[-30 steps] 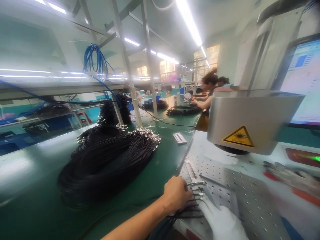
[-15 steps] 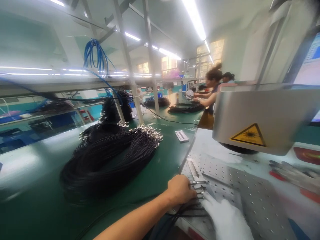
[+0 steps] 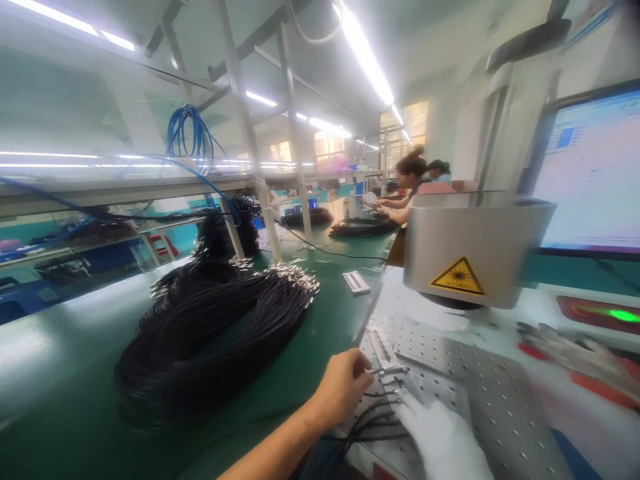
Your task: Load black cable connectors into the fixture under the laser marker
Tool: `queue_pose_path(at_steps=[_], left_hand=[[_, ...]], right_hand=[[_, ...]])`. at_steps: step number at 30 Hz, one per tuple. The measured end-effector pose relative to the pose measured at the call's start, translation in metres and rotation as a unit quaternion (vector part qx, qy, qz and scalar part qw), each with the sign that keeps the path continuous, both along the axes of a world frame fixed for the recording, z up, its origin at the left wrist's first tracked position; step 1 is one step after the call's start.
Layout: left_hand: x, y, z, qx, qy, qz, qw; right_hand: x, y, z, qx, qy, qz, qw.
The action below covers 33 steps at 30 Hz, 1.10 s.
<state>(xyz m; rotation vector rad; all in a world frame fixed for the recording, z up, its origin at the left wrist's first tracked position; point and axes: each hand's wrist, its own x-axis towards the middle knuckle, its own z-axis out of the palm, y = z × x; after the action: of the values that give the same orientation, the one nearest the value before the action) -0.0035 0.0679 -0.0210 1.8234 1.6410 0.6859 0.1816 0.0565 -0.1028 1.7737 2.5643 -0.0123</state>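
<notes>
My bare left hand (image 3: 346, 385) has its fingers curled around a thin black cable (image 3: 376, 371). That cable's silver metal end (image 3: 397, 369) points right, over a metal fixture (image 3: 383, 348) with a slot. My right hand (image 3: 443, 430), in a white glove, has its fingertips together beside several cable ends just below; what they pinch is hidden. More black cables (image 3: 367, 425) run left from under the glove across the perforated metal plate (image 3: 493, 400). Above the plate hangs a grey machine head (image 3: 465, 247) with a yellow laser warning triangle.
Bundles of black cable with silver ends (image 3: 200, 347) lie on the green table (image 3: 75, 400). A small slotted metal block (image 3: 357, 283) sits near its edge. Right are grey and red gloves (image 3: 575, 353), a panel with a green light (image 3: 623, 315) and a monitor (image 3: 595, 173). Co-workers (image 3: 413, 177) sit beyond.
My left hand has drawn slightly left from the metal cable ends, showing more cable between. The view has turned right, bringing in more of the monitor and the green light.
</notes>
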Motion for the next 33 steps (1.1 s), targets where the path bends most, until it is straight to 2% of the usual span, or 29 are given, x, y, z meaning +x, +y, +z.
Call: queue_pose_path(at_steps=[3,6,12,16,19,23,28,33], left_hand=[[-0.002,-0.003,0.001,-0.010,-0.089,0.025,0.996],[0.004,-0.001,0.000,0.002,-0.082,0.023,0.996],[0.014,0.008,-0.010,0.067,0.019,-0.012,0.997],[0.017,0.008,-0.016,0.063,0.061,-0.027,0.996],[0.020,0.006,-0.016,0.052,0.089,-0.033,0.994],[0.027,0.005,-0.014,0.034,0.185,-0.045,0.981],[0.036,0.003,-0.016,0.021,0.260,-0.068,0.963],[0.039,0.004,-0.015,0.026,0.328,-0.124,0.936]], right_hand=[[0.001,-0.002,-0.001,0.052,0.013,0.002,0.999],[0.002,-0.002,-0.001,0.067,0.024,0.015,0.997],[-0.008,-0.002,0.000,0.063,-0.009,-0.037,0.997],[-0.016,-0.002,0.000,0.072,-0.032,-0.094,0.992],[-0.018,-0.002,-0.004,0.085,-0.016,-0.104,0.991],[-0.017,0.000,-0.008,0.100,0.008,-0.124,0.987],[-0.010,0.001,-0.006,0.088,0.042,-0.090,0.991],[-0.005,0.001,-0.004,0.089,0.077,-0.075,0.990]])
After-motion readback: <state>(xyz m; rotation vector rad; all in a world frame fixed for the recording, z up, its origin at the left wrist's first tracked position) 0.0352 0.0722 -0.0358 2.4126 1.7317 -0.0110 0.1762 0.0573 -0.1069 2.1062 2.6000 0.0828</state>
